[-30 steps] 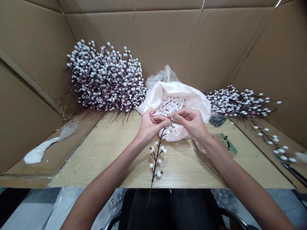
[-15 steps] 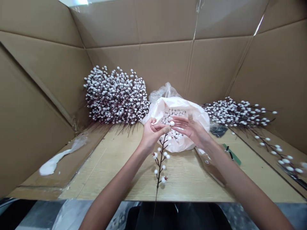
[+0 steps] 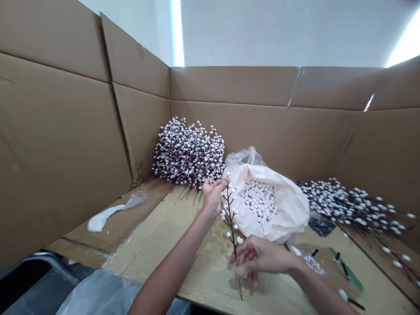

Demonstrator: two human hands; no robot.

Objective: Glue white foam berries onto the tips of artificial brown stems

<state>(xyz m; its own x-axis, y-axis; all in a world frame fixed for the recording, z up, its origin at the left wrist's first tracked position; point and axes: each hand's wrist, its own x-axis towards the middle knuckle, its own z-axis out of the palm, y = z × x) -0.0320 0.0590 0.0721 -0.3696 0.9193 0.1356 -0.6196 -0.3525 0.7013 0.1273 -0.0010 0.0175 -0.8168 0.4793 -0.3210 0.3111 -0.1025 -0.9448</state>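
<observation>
My left hand point(image 3: 213, 192) is closed in a pinch on the tip of an artificial berry branch point(image 3: 230, 218). The branch hangs nearly upright, with a thin brown stem, white berries and a small reddish star-shaped piece on one berry. Beside its lower stem is my right hand point(image 3: 252, 258), fingers curled and smeared by motion. Whether those fingers grip the stem, I cannot tell. Just behind the branch lies an open white plastic bag point(image 3: 292, 214) holding many loose white berries point(image 3: 259, 199).
A dense pile of white berry branches point(image 3: 190, 153) lies at the back left, another pile point(image 3: 351, 203) at the right. Cardboard walls point(image 3: 229, 116) enclose the table point(image 3: 144, 249). A crumpled plastic strip point(image 3: 111, 214) lies left; a green strip point(image 3: 348, 271) and dark packet point(image 3: 321, 224) lie right.
My right hand has moved from the branch tip down to the lower stem. The single white berry near my fingertips no longer shows there. The view has tilted up and turned left.
</observation>
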